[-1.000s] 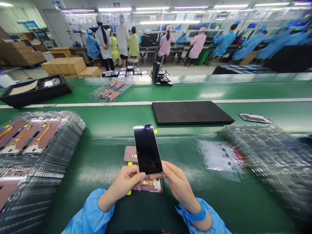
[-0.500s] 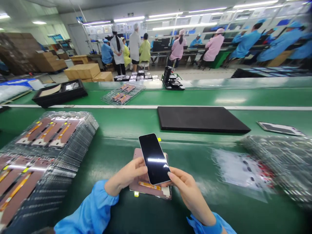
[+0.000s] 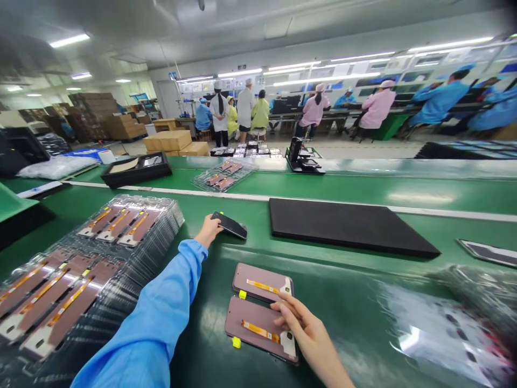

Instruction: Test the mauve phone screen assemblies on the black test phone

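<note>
My left hand (image 3: 209,230) reaches forward over the green belt (image 3: 355,302), closed on a black-faced phone screen (image 3: 230,224) held low, just above the belt. My right hand (image 3: 301,325) lies near me with fingers stretched out, fingertips resting on the nearer of two pinkish screen panels (image 3: 260,335) lying face down. The second panel (image 3: 262,282) sits just beyond it; both show orange flex strips and yellow tabs.
Stacks of clear trays (image 3: 92,253) holding more panels fill the left. A black mat (image 3: 347,226) lies ahead on the right, clear bags and trays (image 3: 448,323) at the right. A black tray (image 3: 135,170) and another clear tray (image 3: 224,175) lie across the belt. Workers stand beyond.
My left hand has carried the black screen forward from in front of me, away over the belt. My right hand let go of it and dropped onto the near panel. The view tilted up.
</note>
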The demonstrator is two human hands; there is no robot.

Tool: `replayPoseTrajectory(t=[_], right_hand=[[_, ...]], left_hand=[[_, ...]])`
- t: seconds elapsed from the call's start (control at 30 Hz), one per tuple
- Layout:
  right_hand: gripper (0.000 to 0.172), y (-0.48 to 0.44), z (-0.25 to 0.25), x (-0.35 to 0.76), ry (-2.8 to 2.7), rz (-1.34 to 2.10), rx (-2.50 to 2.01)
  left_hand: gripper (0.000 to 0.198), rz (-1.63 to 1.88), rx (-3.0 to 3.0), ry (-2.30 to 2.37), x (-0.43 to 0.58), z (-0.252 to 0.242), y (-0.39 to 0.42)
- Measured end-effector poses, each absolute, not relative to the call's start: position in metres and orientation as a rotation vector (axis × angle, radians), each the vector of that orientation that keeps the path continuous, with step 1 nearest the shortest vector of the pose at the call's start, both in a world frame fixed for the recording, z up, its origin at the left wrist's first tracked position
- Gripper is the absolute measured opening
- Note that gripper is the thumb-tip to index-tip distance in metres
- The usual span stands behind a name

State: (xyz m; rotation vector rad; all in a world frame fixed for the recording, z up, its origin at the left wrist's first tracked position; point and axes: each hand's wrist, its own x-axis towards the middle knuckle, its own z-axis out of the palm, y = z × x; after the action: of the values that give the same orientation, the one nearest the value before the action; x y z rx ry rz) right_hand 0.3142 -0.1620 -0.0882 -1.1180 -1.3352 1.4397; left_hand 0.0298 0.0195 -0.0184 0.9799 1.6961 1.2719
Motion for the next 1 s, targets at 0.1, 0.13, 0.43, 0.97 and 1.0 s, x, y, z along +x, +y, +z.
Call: replayPoseTrajectory(t=[0.1, 0.13, 0.43, 0.97, 1.0], right_hand=[[0.063, -0.161, -0.096, 0.316, -1.383, 1.416, -1.134], [0.061, -0.161, -0.098, 0.317, -1.407, 1.418, -1.129], [0.042, -0.167, -0.101, 0.322, -1.514, 1.445, -0.982], [0.049, -0.161, -0.088, 0.314, -1.486, 1.261, -1.066], [0.051, -0.161, -0.085, 0.314, -1.457, 1.250, -1.099]], left_hand=[[0.037, 1.347, 1.148, 1.999, 0.004, 0.000, 0.028], [0.037, 1.344, 1.220, 2.087, -0.006, 0.009, 0.027], [0.017, 0.795, 1.313, 2.915, -0.115, 0.088, -0.057], [0.033, 0.585, 1.828, 2.884, -0.043, 0.115, -0.100], [0.032, 0.642, 1.888, 2.749, -0.023, 0.108, -0.104]])
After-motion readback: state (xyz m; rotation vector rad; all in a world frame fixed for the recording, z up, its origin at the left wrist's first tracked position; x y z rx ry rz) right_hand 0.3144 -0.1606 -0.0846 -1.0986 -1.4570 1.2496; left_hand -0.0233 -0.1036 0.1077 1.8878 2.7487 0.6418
